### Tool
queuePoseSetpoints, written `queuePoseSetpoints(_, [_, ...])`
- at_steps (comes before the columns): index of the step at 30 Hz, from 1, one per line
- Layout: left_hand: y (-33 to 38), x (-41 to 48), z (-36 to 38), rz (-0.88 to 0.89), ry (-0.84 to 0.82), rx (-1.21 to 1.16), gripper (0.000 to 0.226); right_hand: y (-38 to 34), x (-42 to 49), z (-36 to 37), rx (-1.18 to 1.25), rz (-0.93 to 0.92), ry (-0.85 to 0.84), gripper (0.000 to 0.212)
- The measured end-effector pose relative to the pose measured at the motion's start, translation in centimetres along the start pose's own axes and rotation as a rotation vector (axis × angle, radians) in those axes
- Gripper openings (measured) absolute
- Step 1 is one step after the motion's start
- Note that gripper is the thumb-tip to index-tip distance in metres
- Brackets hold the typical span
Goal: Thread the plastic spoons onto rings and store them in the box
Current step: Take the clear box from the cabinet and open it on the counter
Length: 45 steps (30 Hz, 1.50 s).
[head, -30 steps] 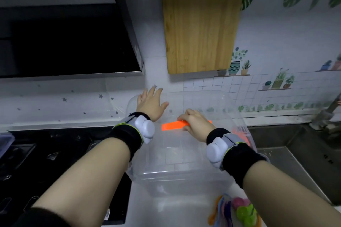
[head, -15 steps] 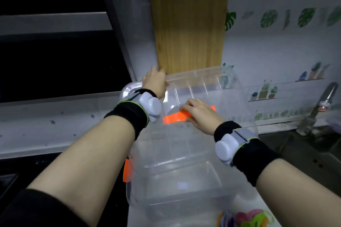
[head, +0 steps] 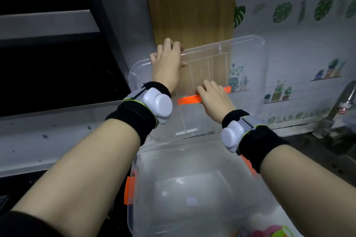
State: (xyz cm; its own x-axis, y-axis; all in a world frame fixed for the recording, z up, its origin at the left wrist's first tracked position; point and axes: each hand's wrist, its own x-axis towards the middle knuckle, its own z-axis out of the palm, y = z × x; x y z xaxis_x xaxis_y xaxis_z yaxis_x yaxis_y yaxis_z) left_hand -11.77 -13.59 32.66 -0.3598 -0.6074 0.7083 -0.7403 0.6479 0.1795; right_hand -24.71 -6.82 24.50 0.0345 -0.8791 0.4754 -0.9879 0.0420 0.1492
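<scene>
Gripping one lid (head: 248, 75), two hands (head: 167, 63) (head: 213, 96).

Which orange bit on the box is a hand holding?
The long orange handle on the open lid: the right hand grips it. No hand holds the left orange clip or the right orange clip on the box.

One wide-angle camera sits on the person's head and faces forward and down along both forearms toward the wall (head: 289, 44) and the hanging cutting board (head: 190, 5). The clear box (head: 192, 184) lies very near, filling the lower frame; the left hand (head: 167, 63) and right hand (head: 213, 98) on its raised lid (head: 248, 63) sit mid-frame.
</scene>
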Motion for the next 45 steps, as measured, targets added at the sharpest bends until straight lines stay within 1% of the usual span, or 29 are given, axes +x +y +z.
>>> queuePoseSetpoints(2, [-0.1,0.0,1.3,-0.003,-0.011,0.024,0.032,0.4,0.4,1.2,0.024,-0.006,-0.017,0.031])
queuePoseSetpoints(7, [-1.0,-1.3,5.4,-0.02,-0.07,0.051,0.035,1.5,0.9,5.7,0.126,-0.04,-0.137,0.032])
queuePoseSetpoints(10, [-1.9,-2.3,8.2,-0.048,-0.149,0.053,0.034,1.5,0.8,8.9,0.193,-0.043,-0.253,0.031])
queuePoseSetpoints(14, [-3.0,-3.8,11.5,-0.075,-0.205,0.041,0.033,1.1,0.6,12.2,0.258,-0.042,-0.406,0.029])
queuePoseSetpoints(22, [-5.2,-6.2,17.4,-0.164,-0.317,0.035,0.035,1.0,1.3,17.2,0.284,-0.004,-0.675,0.037])
queuePoseSetpoints(27, [-6.1,-7.3,19.3,-0.141,-0.33,0.047,0.032,0.9,2.2,18.3,0.321,-0.072,-0.845,0.043])
queuePoseSetpoints(31, [-6.9,-7.5,20.6,-0.122,-0.329,0.091,0.031,0.7,2.8,19.6,0.371,-0.027,-0.866,0.041])
queuePoseSetpoints(35, [-7.7,-7.5,21.6,-0.128,-0.34,0.129,0.033,0.5,3.1,20.5,0.391,-0.021,-0.888,0.041])
queuePoseSetpoints(40, [-8.7,-8.2,22.9,-0.171,-0.338,0.135,0.036,0.5,3.4,21.9,0.461,0.025,-0.936,0.047])
queuePoseSetpoints(42, [-8.9,-8.3,23.3,-0.169,-0.318,0.145,0.045,0.6,3.6,22.2,0.477,0.028,-0.947,0.05])
queuePoseSetpoints(45, [-8.7,-8.1,23.4,-0.168,-0.315,0.199,0.072,0.5,3.9,22.3,0.518,0.048,-0.939,0.051])
